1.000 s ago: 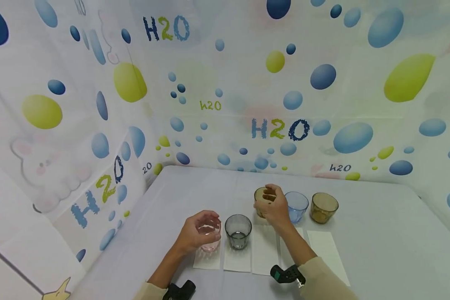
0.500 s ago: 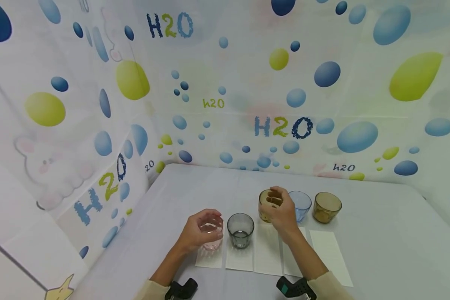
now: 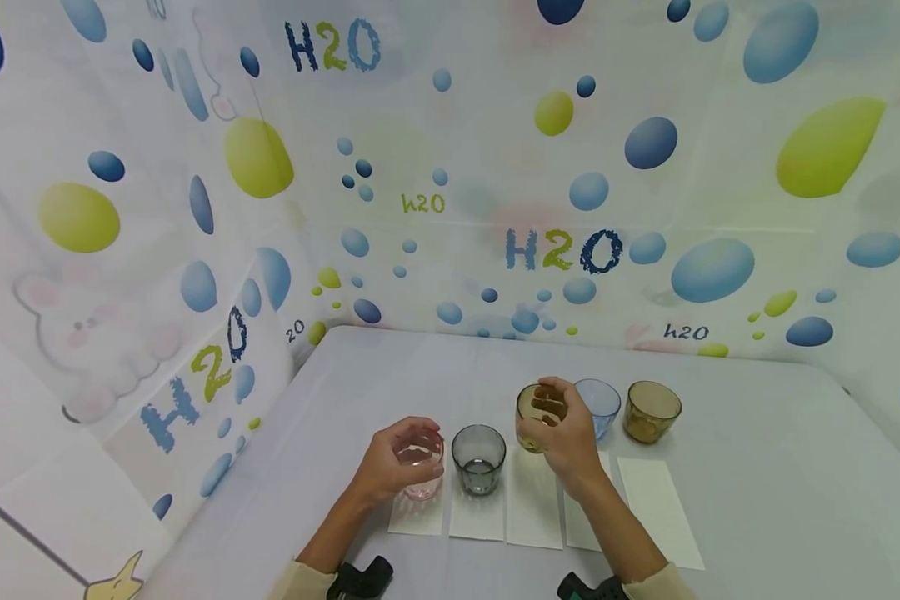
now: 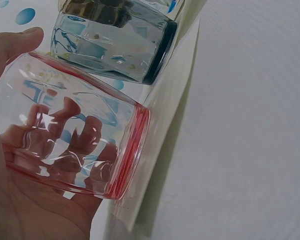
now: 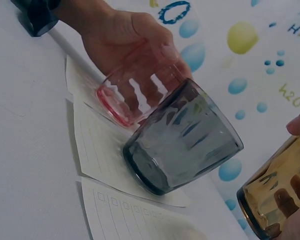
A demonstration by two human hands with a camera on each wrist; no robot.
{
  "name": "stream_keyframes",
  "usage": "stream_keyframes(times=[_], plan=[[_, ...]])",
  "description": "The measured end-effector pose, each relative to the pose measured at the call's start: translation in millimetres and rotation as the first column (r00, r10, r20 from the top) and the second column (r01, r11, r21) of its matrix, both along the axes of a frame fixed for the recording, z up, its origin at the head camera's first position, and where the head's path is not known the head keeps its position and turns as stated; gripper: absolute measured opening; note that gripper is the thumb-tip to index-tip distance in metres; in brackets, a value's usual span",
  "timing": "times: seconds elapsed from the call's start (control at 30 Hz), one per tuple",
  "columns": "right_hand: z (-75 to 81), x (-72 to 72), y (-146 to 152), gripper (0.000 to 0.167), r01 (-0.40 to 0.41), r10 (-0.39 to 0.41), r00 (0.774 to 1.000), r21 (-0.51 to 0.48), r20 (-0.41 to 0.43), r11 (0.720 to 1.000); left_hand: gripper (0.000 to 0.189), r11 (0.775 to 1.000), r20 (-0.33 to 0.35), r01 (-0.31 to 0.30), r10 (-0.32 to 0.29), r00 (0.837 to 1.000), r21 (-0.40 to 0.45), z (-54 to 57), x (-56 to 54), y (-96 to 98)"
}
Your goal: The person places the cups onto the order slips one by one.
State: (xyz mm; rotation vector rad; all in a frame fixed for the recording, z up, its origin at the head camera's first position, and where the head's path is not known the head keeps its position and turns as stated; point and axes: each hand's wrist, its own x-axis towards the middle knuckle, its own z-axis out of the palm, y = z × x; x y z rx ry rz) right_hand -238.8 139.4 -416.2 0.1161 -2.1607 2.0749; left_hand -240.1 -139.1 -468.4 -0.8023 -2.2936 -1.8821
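In the head view my left hand [image 3: 381,468] holds a pink clear glass [image 3: 422,492], which stands on the leftmost paper slip [image 3: 414,521]. The left wrist view shows thumb and fingers curled round this glass [image 4: 132,150] and its thick red base. Farther back, my right hand [image 3: 570,437] grips a yellow-amber glass [image 3: 529,440] from its right side, at the far end of the third slip [image 3: 536,521]. Between the two hands a grey glass [image 3: 478,462] stands upright on the second slip. The right wrist view shows the amber glass [image 5: 255,205] partly, at its right edge.
A blue glass [image 3: 602,402] stands just behind my right hand, and a brown-amber glass [image 3: 651,415] to its right. The fourth slip is partly under my right forearm; the rightmost slip [image 3: 662,517] lies beside it. A printed backdrop [image 3: 480,150] rises behind the table.
My right hand has brought the yellow-amber glass a little nearer and slightly right, toward the third slip. The left hand and the pink glass stay in place.
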Motion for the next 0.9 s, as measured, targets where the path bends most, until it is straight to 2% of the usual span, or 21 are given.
stream_keyframes(times=[0.3, 0.67, 0.9], plan=[[-3.9, 6.1, 3.5, 0.065, 0.024, -0.025, 0.998, 0.009, 0.051, 1.000, 0.050, 1.000, -0.010, 0.014, -0.014, 1.000, 0.005, -1.7, -3.5, 1.2], [-6.6, 12.7, 0.8, 0.063, 0.024, -0.024, 0.999, 0.017, 0.040, 1.000, 0.050, 1.000, -0.011, 0.007, -0.007, 1.000, 0.007, -1.3, -2.9, -0.5], [-11.5, 17.3, 1.3, 0.064, 0.032, -0.036, 0.996, 0.048, 0.080, 0.998, 0.050, 1.000, -0.003, 0.012, -0.012, 1.000, 0.011, 0.0, -2.2, 0.1]])
